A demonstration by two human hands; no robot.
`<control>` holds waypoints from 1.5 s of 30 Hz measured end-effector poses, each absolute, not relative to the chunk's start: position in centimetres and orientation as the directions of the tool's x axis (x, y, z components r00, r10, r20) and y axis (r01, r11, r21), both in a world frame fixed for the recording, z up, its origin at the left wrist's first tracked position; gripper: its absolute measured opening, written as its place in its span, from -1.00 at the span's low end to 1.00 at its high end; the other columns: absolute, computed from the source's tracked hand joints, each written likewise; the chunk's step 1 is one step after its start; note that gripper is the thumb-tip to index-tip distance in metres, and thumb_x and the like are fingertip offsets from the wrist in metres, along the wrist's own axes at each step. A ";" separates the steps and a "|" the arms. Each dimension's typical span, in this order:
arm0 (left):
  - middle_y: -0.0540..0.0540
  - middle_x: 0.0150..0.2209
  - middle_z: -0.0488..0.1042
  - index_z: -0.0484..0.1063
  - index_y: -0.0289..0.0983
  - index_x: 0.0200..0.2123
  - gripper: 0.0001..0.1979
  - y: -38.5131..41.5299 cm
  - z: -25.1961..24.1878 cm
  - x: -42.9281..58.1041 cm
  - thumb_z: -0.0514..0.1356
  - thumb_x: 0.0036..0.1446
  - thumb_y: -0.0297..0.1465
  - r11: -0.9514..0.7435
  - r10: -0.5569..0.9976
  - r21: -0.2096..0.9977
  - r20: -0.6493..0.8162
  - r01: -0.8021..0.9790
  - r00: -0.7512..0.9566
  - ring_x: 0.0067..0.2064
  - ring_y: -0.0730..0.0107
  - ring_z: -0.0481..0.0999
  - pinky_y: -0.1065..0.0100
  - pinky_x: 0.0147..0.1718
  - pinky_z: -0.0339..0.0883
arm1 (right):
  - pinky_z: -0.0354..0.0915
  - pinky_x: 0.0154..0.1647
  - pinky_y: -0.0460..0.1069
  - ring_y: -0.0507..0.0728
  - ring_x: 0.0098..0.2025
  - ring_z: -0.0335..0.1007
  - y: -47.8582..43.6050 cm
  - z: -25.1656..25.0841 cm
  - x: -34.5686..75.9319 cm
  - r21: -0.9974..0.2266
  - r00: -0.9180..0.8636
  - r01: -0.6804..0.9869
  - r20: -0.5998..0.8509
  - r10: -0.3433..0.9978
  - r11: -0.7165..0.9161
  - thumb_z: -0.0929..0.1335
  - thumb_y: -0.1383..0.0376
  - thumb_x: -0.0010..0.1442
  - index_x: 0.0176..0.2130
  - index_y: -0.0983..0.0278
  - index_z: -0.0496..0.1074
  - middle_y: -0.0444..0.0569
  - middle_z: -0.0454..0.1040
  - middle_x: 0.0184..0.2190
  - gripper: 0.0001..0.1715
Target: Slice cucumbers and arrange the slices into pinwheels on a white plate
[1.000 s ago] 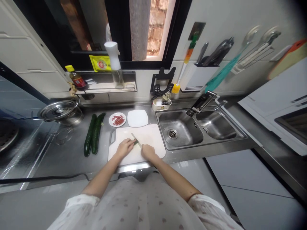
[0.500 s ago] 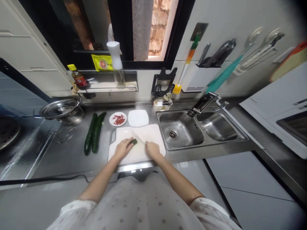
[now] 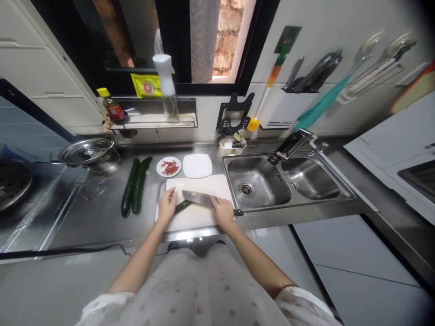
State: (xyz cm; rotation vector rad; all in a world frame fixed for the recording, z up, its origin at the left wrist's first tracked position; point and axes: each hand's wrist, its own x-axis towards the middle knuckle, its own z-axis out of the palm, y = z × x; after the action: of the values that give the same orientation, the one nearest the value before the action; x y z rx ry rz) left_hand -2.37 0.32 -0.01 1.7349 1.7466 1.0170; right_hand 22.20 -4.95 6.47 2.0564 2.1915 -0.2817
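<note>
My right hand (image 3: 223,213) is closed on a kitchen knife (image 3: 200,198) with a broad blade and a black handle. The blade's flat side faces up, and a pale green cucumber slice (image 3: 193,194) clings near its tip. Beneath the blade, a dark green piece of cucumber (image 3: 183,206) lies on the white cutting board (image 3: 200,221). To the left of that piece is my left hand (image 3: 167,206), fingers loosely curved and apart, with nothing visible in them.
Two whole cucumbers (image 3: 137,188) lie left of the board. Behind it are a plate of chopped red pieces (image 3: 169,167) and a white square plate (image 3: 197,165). A double sink (image 3: 258,184) adjoins on the right; a lidded steel pot (image 3: 91,154) stands at far left.
My left hand has come off the cucumber piece and moved left. The knife has turned from edge-down to flat, its blade now showing with a slice on it.
</note>
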 end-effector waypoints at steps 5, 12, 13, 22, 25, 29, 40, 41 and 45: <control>-0.13 -0.04 0.48 0.48 -0.19 -0.03 -0.64 1.5 2.9 -0.9 0.13 0.20 -0.17 -0.310 0.951 0.708 0.217 0.635 0.222 0.03 0.21 0.42 0.19 0.05 0.27 | 0.01 -0.07 0.05 0.20 -0.09 0.24 -5.3 6.3 22.8 -0.055 -0.134 0.990 -0.157 0.978 0.127 0.18 0.33 0.30 0.24 0.18 0.22 0.13 0.43 -0.15 -0.47; -0.12 -0.15 0.52 0.54 -0.19 -0.15 -0.68 1.7 4.5 0.6 0.15 0.18 -0.14 -0.407 0.887 0.678 0.133 0.612 0.442 -0.08 0.23 0.46 0.20 -0.01 0.28 | -0.01 -0.10 0.05 0.19 -0.13 0.21 -5.8 6.0 23.7 -0.051 -0.162 0.986 -0.105 0.981 0.157 0.21 0.33 0.28 0.26 0.17 0.21 0.10 0.43 -0.22 -0.43; -0.13 -0.16 0.52 0.55 -0.20 -0.16 -0.69 1.7 4.5 0.8 0.15 0.17 -0.15 -0.403 0.886 0.687 0.129 0.604 0.445 -0.09 0.23 0.46 0.20 -0.02 0.28 | -0.01 -0.10 0.04 0.19 -0.12 0.21 -5.9 6.0 23.8 -0.049 -0.160 0.987 -0.109 0.981 0.156 0.21 0.32 0.29 0.26 0.18 0.21 0.10 0.43 -0.22 -0.44; -0.08 -0.27 0.51 0.51 -0.24 -0.35 -0.86 1.6 4.5 2.2 0.22 0.10 -0.30 -0.309 0.928 0.787 0.128 0.535 0.349 -0.17 0.28 0.46 0.26 -0.11 0.31 | 0.00 -0.13 0.03 0.18 -0.13 0.23 -6.0 5.7 24.4 -0.026 -0.134 0.991 -0.144 0.980 0.132 0.23 0.29 0.28 0.21 0.18 0.27 0.09 0.43 -0.22 -0.49; -0.07 -0.30 0.52 0.49 -0.25 -0.36 -0.87 2.3 3.9 2.0 0.21 0.09 -0.32 -0.188 0.976 0.817 0.096 0.545 0.193 -0.22 0.32 0.47 0.31 -0.16 0.32 | 0.01 -0.15 0.03 0.18 -0.15 0.25 -6.0 5.3 24.8 -0.016 -0.114 0.994 -0.132 0.985 0.112 0.23 0.30 0.27 0.19 0.17 0.29 0.06 0.43 -0.23 -0.50; -0.06 -0.38 0.53 0.48 -0.27 -0.34 -0.81 4.0 2.0 0.2 0.22 0.06 -0.27 0.102 0.991 0.871 -0.047 0.481 -0.126 -0.31 0.37 0.49 0.38 -0.26 0.34 | 0.02 -0.15 0.02 0.17 -0.14 0.27 -6.0 4.8 25.6 -0.006 -0.069 0.998 -0.136 0.988 0.069 0.29 0.29 0.23 0.21 0.16 0.27 0.03 0.44 -0.22 -0.45; -0.07 -0.31 0.58 0.50 -0.23 -0.26 -0.80 8.1 -1.9 -4.0 0.23 0.03 -0.29 0.391 0.902 0.693 -0.155 0.606 -0.404 -0.27 0.32 0.52 0.39 -0.29 0.26 | 0.03 -0.19 0.00 0.15 -0.17 0.33 -6.3 4.0 26.9 0.010 -0.009 1.000 -0.121 0.993 0.010 0.32 0.26 0.21 0.17 0.15 0.32 -0.01 0.48 -0.24 -0.48; -0.07 -0.30 0.58 0.50 -0.23 -0.26 -0.81 8.3 -1.9 -4.0 0.22 0.04 -0.30 0.394 0.902 0.677 -0.153 0.621 -0.405 -0.26 0.31 0.52 0.39 -0.29 0.26 | 0.03 -0.19 0.00 0.15 -0.17 0.33 -6.3 4.0 26.9 0.011 -0.004 1.000 -0.121 0.993 0.006 0.32 0.26 0.21 0.17 0.14 0.32 -0.01 0.48 -0.24 -0.48; -0.11 -0.26 0.59 0.51 -0.22 -0.24 -0.81 9.2 -2.1 -4.2 0.17 0.06 -0.36 0.383 0.910 0.619 -0.126 0.686 -0.395 -0.20 0.27 0.53 0.37 -0.25 0.27 | 0.04 -0.20 -0.01 0.14 -0.18 0.34 -6.3 3.9 27.0 0.005 0.000 1.000 -0.118 0.993 0.001 0.32 0.26 0.21 0.17 0.14 0.32 0.00 0.48 -0.24 -0.48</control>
State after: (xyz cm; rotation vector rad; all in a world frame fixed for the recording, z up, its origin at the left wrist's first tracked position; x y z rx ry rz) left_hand -4.16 9.19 -2.11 1.3733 2.1973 0.6679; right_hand 27.04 -6.31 3.89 2.1574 2.1584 -0.1223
